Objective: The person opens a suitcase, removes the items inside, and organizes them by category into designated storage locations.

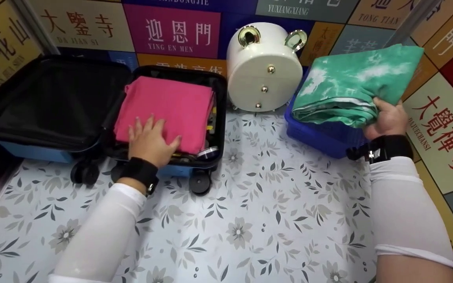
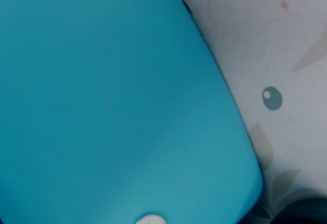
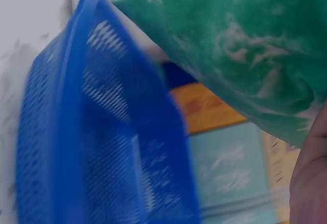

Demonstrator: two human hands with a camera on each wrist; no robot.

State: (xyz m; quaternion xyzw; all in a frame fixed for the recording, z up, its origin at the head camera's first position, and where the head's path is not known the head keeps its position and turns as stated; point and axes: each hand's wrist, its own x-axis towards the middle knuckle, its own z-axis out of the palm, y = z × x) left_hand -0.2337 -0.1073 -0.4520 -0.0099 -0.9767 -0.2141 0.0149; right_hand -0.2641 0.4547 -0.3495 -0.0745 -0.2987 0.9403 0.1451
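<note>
A folded green and white tie-dye cloth [image 1: 352,78] is gripped at its near right corner by my right hand [image 1: 389,118], above the blue plastic basket [image 1: 321,137]. In the right wrist view the cloth [image 3: 245,50] hangs beside the perforated basket wall [image 3: 56,111]. My left hand [image 1: 150,141] rests with spread fingers on a folded pink cloth [image 1: 171,106]. That cloth lies in the right half of an open suitcase [image 1: 220,118]. The left wrist view shows the suitcase's light blue shell [image 2: 117,96].
The suitcase's other half, with a black lining [image 1: 57,106], lies open at the left. A white rounded case [image 1: 266,78] with gold ear shapes stands between suitcase and basket. Lettered panels [image 1: 175,33] back the flower-patterned surface [image 1: 258,220]. Suitcase wheels [image 1: 200,183] face me.
</note>
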